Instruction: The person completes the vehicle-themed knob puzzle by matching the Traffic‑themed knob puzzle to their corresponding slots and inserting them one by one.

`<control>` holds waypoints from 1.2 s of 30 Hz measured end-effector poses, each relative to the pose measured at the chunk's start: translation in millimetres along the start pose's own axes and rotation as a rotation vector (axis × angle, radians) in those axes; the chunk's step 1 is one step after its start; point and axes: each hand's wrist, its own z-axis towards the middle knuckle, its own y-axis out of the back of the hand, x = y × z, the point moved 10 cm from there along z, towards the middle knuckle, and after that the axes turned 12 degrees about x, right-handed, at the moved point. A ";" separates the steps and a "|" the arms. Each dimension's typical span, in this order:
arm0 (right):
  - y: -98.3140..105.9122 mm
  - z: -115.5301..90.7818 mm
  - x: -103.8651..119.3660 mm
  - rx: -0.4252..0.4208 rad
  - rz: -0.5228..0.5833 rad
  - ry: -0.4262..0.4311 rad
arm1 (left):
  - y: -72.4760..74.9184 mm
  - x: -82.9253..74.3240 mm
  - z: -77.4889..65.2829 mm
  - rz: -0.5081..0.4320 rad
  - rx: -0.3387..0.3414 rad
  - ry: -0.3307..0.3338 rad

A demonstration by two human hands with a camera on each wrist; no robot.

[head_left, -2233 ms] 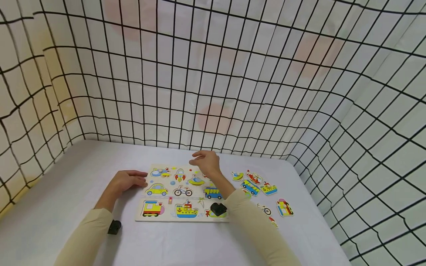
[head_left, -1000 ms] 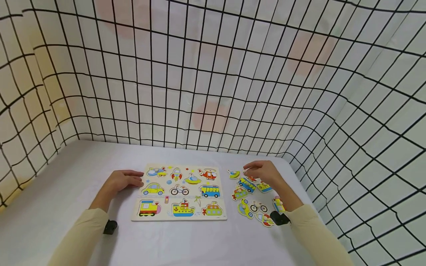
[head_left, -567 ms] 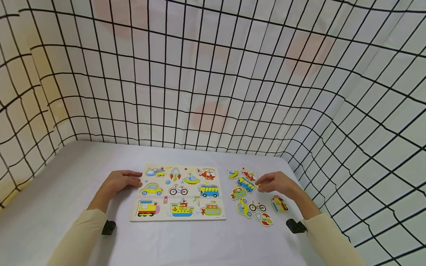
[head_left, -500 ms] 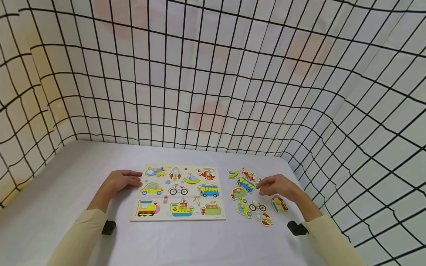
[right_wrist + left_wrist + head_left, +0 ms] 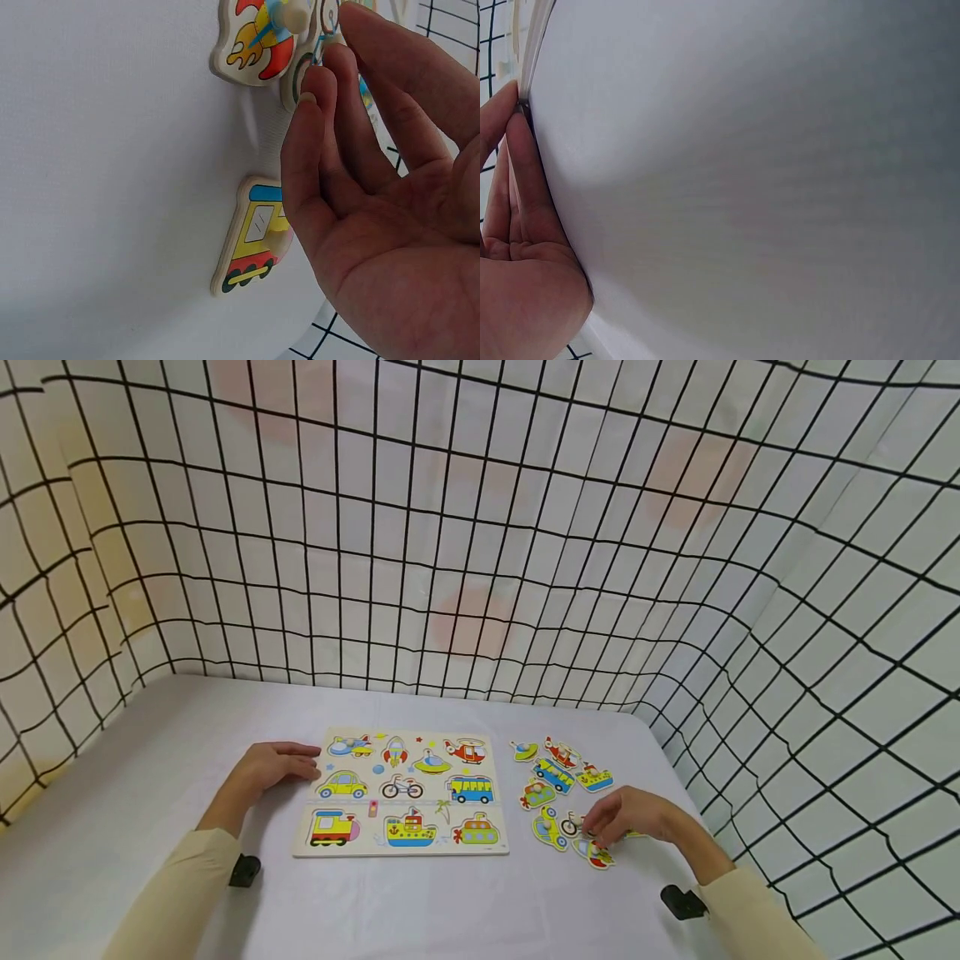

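Observation:
A wooden vehicle puzzle board (image 5: 300, 845) lies flat on the white-covered table. My left hand (image 5: 270, 768) rests by its left side, fingertips right at the edge; in the left wrist view thumb and finger of that hand (image 5: 525, 225) meet at the board's rim. To the right, my right hand (image 5: 637, 814) hovers with loosely bent fingers over the rocket piece (image 5: 597, 857) and the bicycle piece (image 5: 567, 825). Seen from the right wrist, its fingertips are close to the rocket's wooden knob (image 5: 291, 16) and overlap the bicycle. A train piece (image 5: 259, 225) lies under the palm.
More loose knobbed pieces surround it: car (image 5: 550, 829), submarine (image 5: 537, 794), bus (image 5: 553, 776), boat (image 5: 595, 778), helicopter (image 5: 559, 753) and flying saucer (image 5: 524, 751). A black wire grid (image 5: 408, 577) before white cloth encloses the table's back and sides.
My right hand has moved from above the board's back right corner to the helicopter piece, past the boat, then nearer to the rocket and bicycle. The left hand has stayed at the board's edge.

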 end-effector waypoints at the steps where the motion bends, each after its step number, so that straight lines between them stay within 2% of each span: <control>1: -1.8 0.0 -0.2 0.006 0.003 -0.001 | 0.0 0.4 0.3 -0.001 0.001 0.002; 9: -8.1 0.2 -8.2 -0.005 -0.028 -0.054 | 0.1 0.0 -0.9 -0.007 -0.001 0.004; 14: -9.2 0.8 -8.8 -0.010 -0.049 -0.057 | 0.1 -1.1 0.2 -0.003 -0.001 -0.002; 26: -8.3 0.6 -9.3 -0.065 -0.120 -0.137 | -2.2 -1.6 -1.1 -0.013 0.002 0.006; 36: -9.5 1.5 -8.9 -0.083 -0.130 -0.137 | -0.5 -0.7 -2.0 -0.008 0.001 -0.001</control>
